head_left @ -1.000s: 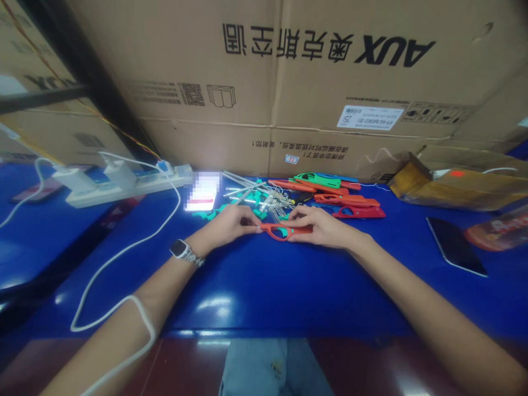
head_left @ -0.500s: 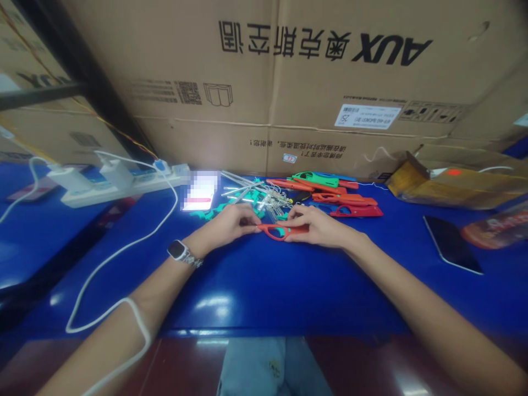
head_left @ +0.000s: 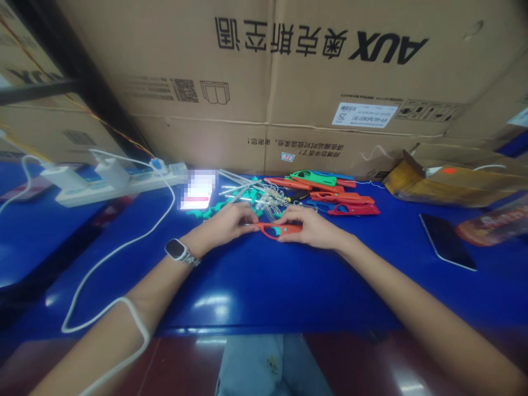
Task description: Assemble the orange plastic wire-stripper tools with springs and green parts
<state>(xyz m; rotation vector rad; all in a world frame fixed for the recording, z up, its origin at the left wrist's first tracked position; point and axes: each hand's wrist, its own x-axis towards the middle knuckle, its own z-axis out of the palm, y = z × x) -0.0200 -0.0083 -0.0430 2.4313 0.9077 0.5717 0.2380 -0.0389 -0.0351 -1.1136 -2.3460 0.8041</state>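
Observation:
An orange plastic lighter shell with a teal trigger lies on the blue table. My left hand, watch on its wrist, pinches the shell's left tip. My right hand rests over its right end, fingers closed on it. Just behind my hands lies a heap of clear tubes and teal parts. A stack of orange and green shells sits behind my right hand.
A lit phone lies left of the heap. A power strip with chargers and a white cable runs along the left. A dark phone lies at right. Big cardboard boxes wall the table's back.
Both hands hold the orange shell as before. The view has shifted slightly; nothing else has visibly moved.

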